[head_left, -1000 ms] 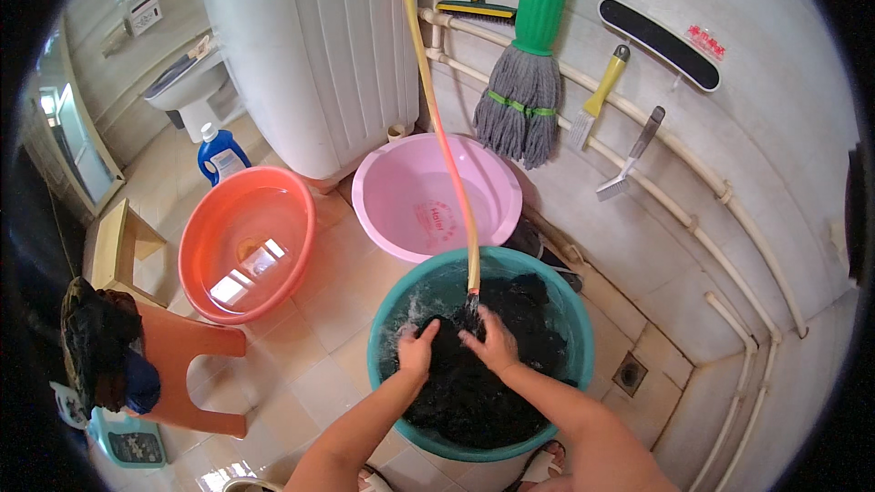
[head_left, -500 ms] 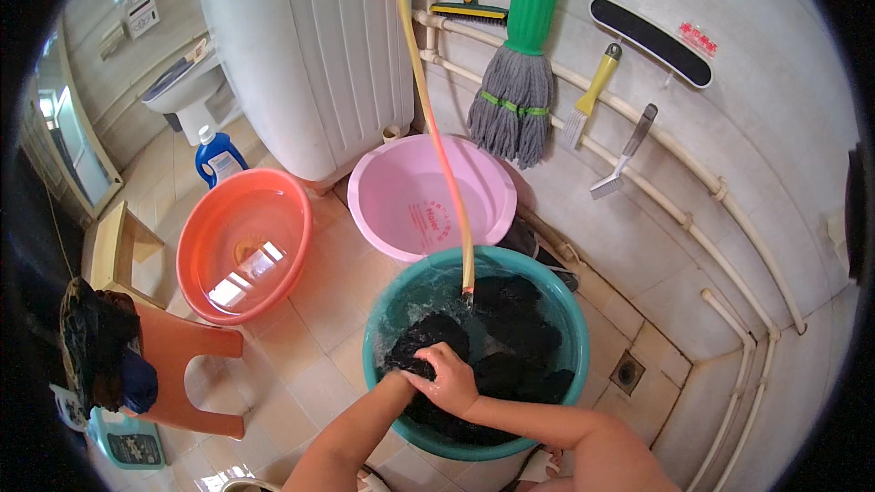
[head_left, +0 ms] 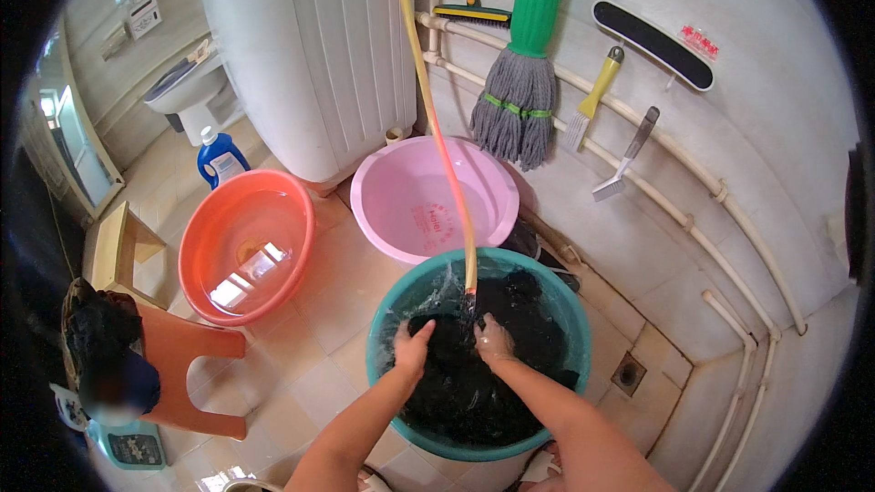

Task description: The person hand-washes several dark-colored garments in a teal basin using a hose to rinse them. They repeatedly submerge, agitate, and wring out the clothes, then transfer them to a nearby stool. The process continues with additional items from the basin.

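Observation:
A teal basin [head_left: 387, 310] sits on the tiled floor, full of water and dark clothing [head_left: 524, 333]. My left hand [head_left: 413, 343] and my right hand [head_left: 492, 339] both press into the wet black cloth near the middle of the basin, fingers closed on it. A yellow hose [head_left: 437, 128] hangs down from above, its end reaching the water just beyond my right hand.
A pink basin [head_left: 428, 196] lies behind the teal one, an orange basin [head_left: 246, 241] with water to the left. A white washing machine [head_left: 310, 46], blue detergent bottle [head_left: 219, 155], orange stool [head_left: 187, 364], hanging mop [head_left: 519, 100], brushes and wall pipes surround them. A floor drain [head_left: 629, 374] is at right.
My hands came together over the cloth at the basin's left, then spread apart and shifted back toward the hose end, kneading the dark clothing.

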Demonstrator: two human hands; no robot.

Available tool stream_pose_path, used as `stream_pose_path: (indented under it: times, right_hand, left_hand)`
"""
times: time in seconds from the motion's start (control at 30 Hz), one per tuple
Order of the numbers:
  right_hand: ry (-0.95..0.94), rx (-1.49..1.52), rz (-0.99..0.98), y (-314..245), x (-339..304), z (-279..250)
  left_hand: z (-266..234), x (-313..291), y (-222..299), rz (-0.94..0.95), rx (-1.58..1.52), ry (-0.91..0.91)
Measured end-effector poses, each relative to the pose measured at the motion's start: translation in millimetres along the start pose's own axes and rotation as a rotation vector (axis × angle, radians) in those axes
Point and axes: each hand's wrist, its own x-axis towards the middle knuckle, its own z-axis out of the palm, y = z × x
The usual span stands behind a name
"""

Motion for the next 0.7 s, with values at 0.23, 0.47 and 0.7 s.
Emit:
stream_pose_path:
  times: [0.23,0.47,0.7]
  right_hand:
    - [-0.029,0.425,-0.393,-30.3,-43.9,7.6]
    - [0.030,0.272,-0.870,-97.1,-106.3,-25.7]
    - [-0.028,0.292,-0.380,-62.4,-31.6,-14.9]
  left_hand:
    - [1.3,42.5,-41.0,-0.398,-0.172,-0.053]
    - [-15.1,29.6,-45.7,-0.275,-0.141,-0.221]
    - [-15.7,-27.9,11.5,-0.278,0.040,-0.184]
